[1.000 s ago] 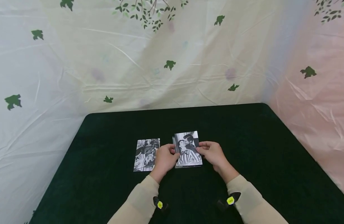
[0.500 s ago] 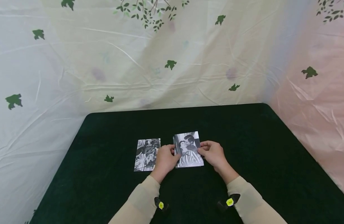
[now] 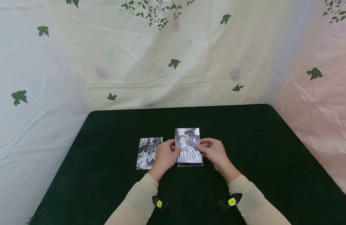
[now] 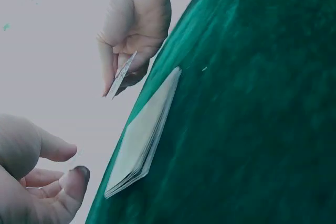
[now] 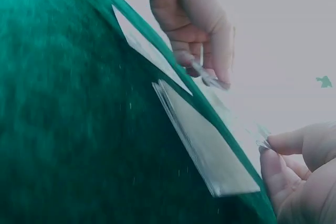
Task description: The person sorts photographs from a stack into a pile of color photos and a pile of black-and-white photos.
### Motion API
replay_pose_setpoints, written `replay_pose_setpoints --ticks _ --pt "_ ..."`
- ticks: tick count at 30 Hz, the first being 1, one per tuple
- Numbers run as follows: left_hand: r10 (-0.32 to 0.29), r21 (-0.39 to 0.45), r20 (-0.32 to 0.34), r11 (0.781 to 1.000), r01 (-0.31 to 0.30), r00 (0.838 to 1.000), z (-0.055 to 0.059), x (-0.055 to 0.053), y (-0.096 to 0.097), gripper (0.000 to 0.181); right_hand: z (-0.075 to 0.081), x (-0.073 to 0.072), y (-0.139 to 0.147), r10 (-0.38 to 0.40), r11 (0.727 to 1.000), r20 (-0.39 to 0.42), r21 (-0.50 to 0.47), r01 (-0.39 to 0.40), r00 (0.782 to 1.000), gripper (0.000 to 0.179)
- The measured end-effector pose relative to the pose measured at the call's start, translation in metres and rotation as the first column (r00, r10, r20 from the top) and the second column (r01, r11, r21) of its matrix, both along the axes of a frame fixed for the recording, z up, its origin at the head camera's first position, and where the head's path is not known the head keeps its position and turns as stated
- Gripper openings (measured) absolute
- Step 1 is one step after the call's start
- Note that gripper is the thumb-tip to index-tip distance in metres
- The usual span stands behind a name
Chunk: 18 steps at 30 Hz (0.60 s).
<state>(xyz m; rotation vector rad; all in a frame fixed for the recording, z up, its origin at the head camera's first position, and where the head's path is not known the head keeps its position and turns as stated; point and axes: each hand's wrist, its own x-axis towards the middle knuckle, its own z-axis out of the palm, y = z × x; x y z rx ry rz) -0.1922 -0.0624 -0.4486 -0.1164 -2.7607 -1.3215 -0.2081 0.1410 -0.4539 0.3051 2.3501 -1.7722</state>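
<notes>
A black-and-white photo card (image 3: 189,152), printed with two figures, hangs just above a stack of cards (image 4: 142,140) on the table. My left hand (image 3: 165,155) pinches its left edge between thumb and fingers. On the opposite edge my right hand (image 3: 213,152) grips it the same way. Glare in the wrist views washes out most of this card, so I cannot tell whether it is one card or more. In the head view only the stack's near edge shows below it. Another photo card (image 3: 146,154) lies flat to the left, partly behind my left hand.
Dark green cloth covers the table (image 3: 260,150). Behind and around it hangs a pale curtain (image 3: 139,72) printed with leaves and birds. The single card lies close beside the stack's left side.
Both hands have raised the photo card off the stack and shifted it slightly away from me. The stack's near edge now shows beneath it. The head view has also shifted slightly.
</notes>
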Motion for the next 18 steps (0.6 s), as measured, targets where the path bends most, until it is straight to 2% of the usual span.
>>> replay_pose_setpoints --ticks 2,6,11,15,18 --pt "0.009 0.014 0.001 1.000 -0.009 1.000 0.003 0.001 -0.008 0.037 0.004 0.002 -0.008 -0.005 1.000 -0.019 0.005 0.005 1.000 0.037" --pt "0.032 -0.012 0.034 0.999 -0.032 0.999 0.008 0.000 -0.029 0.039 0.009 0.007 -0.030 0.007 0.999 -0.103 0.054 -0.001 0.995 0.034" --pt "0.069 -0.070 0.078 0.996 -0.063 0.995 0.013 0.004 -0.067 0.038 0.003 0.015 -0.067 0.105 0.983 -0.204 0.168 -0.071 0.973 0.038" --pt "0.077 -0.105 0.080 0.992 -0.068 0.994 0.011 0.007 -0.095 0.033 0.000 0.018 -0.091 0.189 0.961 -0.236 0.245 -0.130 0.953 0.042" --pt "0.068 -0.128 0.069 0.990 -0.058 0.995 0.007 0.004 -0.111 0.032 0.000 0.017 -0.106 0.221 0.944 -0.237 0.295 -0.146 0.946 0.043"
